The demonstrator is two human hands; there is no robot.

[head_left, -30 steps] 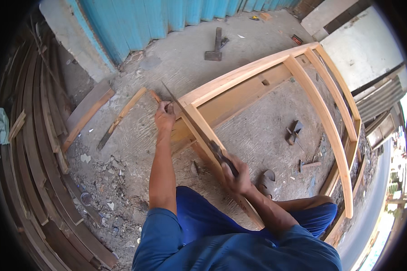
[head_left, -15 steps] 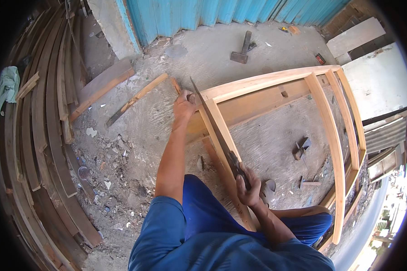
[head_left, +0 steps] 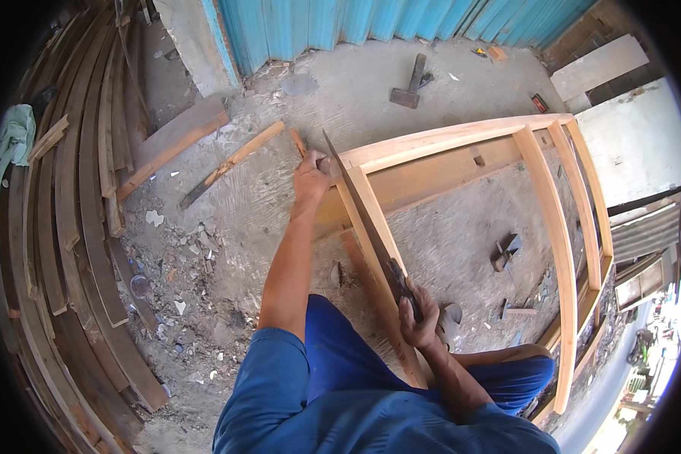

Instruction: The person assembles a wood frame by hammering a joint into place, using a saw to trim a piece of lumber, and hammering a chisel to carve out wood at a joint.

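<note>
My right hand (head_left: 420,316) is closed round the dark handle of a handsaw (head_left: 372,219). Its long blade points away from me, and the tip reaches past the near-left corner of a pale wooden frame (head_left: 431,146). The blade lies along the frame's left end piece, close to the corner; whether the teeth are in the wood cannot be made out. At that corner my left hand (head_left: 312,178) grips the frame's end, fingers wrapped and thumb beside the blade. A narrow reddish strip of wood (head_left: 298,141) sticks out just beyond this hand.
A hammer (head_left: 408,87) lies on the concrete beyond the frame. Inside the frame's outline sits a hand plane (head_left: 506,252). Long boards (head_left: 91,204) are stacked at the left, near a loose stick (head_left: 231,165) and rubble. Blue corrugated metal (head_left: 318,26) stands at the back.
The view has shifted slightly. The saw seems to have slid a little toward me, while my left hand keeps its grip at the corner.
</note>
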